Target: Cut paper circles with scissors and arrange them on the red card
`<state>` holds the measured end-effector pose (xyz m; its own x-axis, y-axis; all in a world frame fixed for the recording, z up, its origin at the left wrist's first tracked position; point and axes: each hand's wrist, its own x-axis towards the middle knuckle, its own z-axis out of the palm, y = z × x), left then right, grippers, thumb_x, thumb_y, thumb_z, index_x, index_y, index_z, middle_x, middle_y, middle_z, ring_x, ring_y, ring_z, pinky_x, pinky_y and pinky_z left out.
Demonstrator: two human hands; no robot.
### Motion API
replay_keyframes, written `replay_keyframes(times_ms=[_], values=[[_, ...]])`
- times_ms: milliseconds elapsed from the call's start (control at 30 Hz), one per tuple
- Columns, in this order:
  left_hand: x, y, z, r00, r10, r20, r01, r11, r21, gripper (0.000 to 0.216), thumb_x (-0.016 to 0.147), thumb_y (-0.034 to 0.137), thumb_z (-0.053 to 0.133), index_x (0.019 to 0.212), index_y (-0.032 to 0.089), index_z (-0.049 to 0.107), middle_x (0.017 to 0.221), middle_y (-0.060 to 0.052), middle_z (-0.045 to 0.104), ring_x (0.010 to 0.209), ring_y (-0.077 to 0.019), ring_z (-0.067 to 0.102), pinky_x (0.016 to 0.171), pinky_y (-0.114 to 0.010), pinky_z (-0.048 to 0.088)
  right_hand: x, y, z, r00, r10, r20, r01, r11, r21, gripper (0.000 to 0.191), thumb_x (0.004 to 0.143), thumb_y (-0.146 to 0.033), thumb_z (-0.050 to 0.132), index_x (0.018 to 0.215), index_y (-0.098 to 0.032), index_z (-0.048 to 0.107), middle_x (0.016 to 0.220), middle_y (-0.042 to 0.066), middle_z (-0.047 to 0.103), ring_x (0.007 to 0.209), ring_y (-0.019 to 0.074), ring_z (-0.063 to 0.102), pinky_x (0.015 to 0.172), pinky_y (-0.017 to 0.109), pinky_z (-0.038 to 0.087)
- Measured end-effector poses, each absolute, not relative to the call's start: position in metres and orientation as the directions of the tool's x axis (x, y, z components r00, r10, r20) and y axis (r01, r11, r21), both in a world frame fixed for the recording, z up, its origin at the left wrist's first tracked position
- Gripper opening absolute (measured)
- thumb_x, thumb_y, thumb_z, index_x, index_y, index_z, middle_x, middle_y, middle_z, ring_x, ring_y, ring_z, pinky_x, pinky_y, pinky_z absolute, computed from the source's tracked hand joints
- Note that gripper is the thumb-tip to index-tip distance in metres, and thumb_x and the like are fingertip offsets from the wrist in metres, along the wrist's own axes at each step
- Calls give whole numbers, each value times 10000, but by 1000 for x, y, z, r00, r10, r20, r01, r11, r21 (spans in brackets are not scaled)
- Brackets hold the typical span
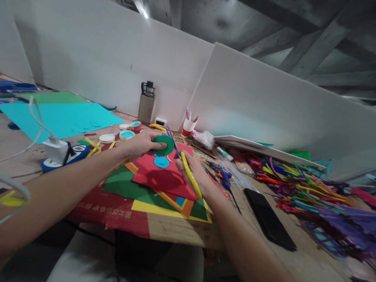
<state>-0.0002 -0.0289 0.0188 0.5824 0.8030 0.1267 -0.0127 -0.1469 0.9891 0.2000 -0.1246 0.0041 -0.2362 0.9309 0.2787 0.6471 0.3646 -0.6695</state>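
Observation:
Between the thumb and fingers of my left hand (pixel 141 143) is a round green disc (pixel 167 148), probably paper or felt. My right hand (pixel 194 172) grips a pair of scissors (pixel 190 178) with yellow handles, its blades pointing up and away beside the disc's right edge. Whether the blades touch the disc I cannot tell. Below the disc lies a blue circle (pixel 161 162) on a red sheet (pixel 176 182). Under that sheet are green (pixel 125 186), orange and yellow sheets (pixel 173 212), stacked unevenly at the table's front edge.
Left are a power strip (pixel 80 150) with a white charger, open round tubs (pixel 127 135) and a cyan sheet (pixel 70 117). A bottle (pixel 146 105) and a paper cup (pixel 188 127) stand behind. Right lie a glue gun (pixel 225 176), a black phone (pixel 268 219) and many pipe cleaners (pixel 305 188).

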Motion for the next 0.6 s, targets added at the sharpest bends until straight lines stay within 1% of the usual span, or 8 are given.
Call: replay_keyframes(times_ms=[233,433,600], values=[[-4,-27,20,601,789,128,10,-167,986,264,706,339,778,890,156,728,733,-30,661,584,-87,534,500,-191,363,201,-125,6,-230,940,252,641,341,-688,396,922,-580,423,954,-206,549,693,-22,490,628,128,443,567,241,337],[-7,-25,22,639,759,130,39,-200,979,258,701,352,776,846,146,718,701,-23,631,571,-85,513,476,-184,323,201,-125,6,-267,922,280,658,386,-647,364,938,-541,424,964,-199,547,737,-22,483,673,128,432,618,252,335],[-7,-26,21,639,761,109,79,-206,975,242,708,334,761,842,138,715,692,-27,623,554,-80,495,477,-184,307,201,-125,5,-291,915,280,638,404,-656,379,939,-561,409,955,-202,527,748,-25,440,679,126,406,600,245,324]])
